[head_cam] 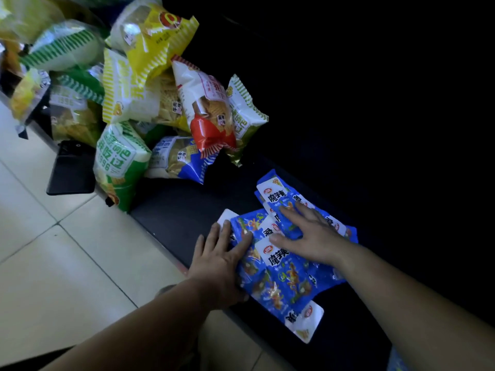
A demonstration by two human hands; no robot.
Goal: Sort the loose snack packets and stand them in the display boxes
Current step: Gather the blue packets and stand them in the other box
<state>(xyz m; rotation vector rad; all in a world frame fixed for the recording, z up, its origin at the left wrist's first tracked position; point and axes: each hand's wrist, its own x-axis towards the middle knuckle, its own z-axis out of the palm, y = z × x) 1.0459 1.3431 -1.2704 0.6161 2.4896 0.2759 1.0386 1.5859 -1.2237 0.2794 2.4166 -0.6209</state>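
Snack packets, glossy blue with white labels.

A long dark shelf runs low beside the floor, which is made of pale square tiles. Near the front of the shelf lies a heap of small blue packets, flat and overlapping, some on top of others. There is a bare dark bit of shelf next to them. Farther along sits a big pile of puffy bags. A green and white bag stands at the shelf's edge, and a blue and white bag lies just beside it. A red and white bag and a yellow bag rest higher in the pile. A flat black thing sticks out over the tiles.
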